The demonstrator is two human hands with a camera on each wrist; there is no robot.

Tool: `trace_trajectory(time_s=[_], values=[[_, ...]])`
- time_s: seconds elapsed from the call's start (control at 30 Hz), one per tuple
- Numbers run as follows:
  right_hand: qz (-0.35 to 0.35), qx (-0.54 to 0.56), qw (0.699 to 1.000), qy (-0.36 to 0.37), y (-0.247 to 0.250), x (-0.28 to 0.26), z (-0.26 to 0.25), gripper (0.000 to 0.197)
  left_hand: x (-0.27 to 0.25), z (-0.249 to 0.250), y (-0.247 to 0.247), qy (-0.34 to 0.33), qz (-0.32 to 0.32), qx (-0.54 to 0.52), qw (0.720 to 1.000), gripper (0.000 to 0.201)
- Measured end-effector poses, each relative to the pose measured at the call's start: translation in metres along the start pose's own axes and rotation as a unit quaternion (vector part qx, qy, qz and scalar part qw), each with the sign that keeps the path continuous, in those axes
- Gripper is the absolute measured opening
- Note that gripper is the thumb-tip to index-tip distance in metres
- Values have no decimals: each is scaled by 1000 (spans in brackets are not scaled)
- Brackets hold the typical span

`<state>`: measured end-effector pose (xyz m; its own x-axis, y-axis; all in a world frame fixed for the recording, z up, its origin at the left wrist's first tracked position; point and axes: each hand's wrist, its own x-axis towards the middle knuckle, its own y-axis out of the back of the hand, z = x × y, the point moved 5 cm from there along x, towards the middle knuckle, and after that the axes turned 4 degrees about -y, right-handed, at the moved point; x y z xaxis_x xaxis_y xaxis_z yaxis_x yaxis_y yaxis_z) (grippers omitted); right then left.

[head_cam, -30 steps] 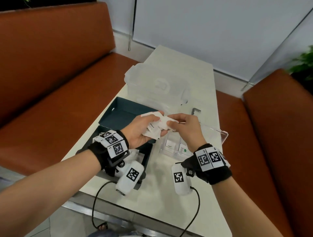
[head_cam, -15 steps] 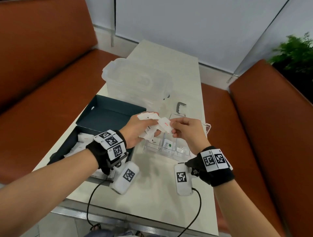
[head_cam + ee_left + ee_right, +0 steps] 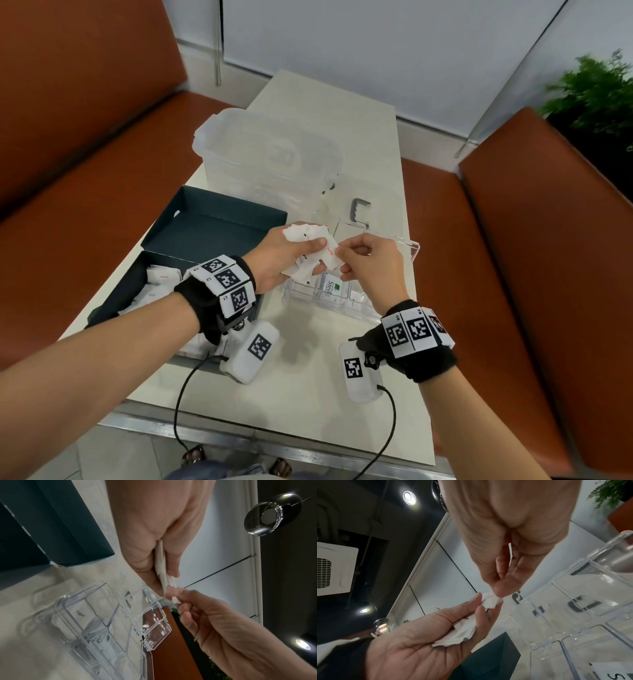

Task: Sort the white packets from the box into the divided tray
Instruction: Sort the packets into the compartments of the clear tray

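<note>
My left hand (image 3: 291, 255) grips a fanned stack of white packets (image 3: 306, 236) above the near left corner of the clear divided tray (image 3: 407, 245). My right hand (image 3: 363, 260) pinches the edge of one white packet with red print (image 3: 331, 255) from that stack. In the left wrist view the stack of white packets (image 3: 162, 566) sits between thumb and fingers, and the right hand's fingertips (image 3: 173, 592) meet its end. In the right wrist view the pinched packet (image 3: 491, 601) shows red marks. The dark box (image 3: 205, 226) at the left holds more white packets (image 3: 161, 281). A Stevia packet (image 3: 332, 286) lies in the tray.
A frosted plastic container (image 3: 270, 154) stands behind the box and tray on the pale table (image 3: 308, 394). A grey metal bracket (image 3: 358, 209) lies beyond the tray. Orange bench seats (image 3: 513, 274) flank the table. A green plant (image 3: 596, 89) is at the far right.
Both hands stay together over the tray's near left corner. The right hand keeps its pinch on one packet at the edge of the left hand's stack. The head view has tilted.
</note>
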<state>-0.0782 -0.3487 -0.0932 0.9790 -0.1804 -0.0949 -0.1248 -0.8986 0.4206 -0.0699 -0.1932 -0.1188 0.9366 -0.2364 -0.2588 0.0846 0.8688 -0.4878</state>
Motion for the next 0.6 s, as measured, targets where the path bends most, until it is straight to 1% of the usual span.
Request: trace_trajectory(time_s=[0.1,0.17,0.27,0.33,0.43,0.6], values=[[-23,0,1000,-17,-1,1,2,7,1,3,1,-8,1,25,1000,29],[-48,18,998,-30,-1,1,3,2,1,4,3,-9,0,37,999,26],[-37,54,997,-52,5,3,6,6,0,5,5,-2,-4,28,1000,26],[-26,99,992,-72,7,3,9,6,-1,4,6,0,-13,19,1000,27],[-35,158,982,-97,2,1,12,3,-3,2,3,-14,-25,26,999,25],[-54,180,976,-109,-4,-3,14,4,0,2,3,-27,3,46,999,31]])
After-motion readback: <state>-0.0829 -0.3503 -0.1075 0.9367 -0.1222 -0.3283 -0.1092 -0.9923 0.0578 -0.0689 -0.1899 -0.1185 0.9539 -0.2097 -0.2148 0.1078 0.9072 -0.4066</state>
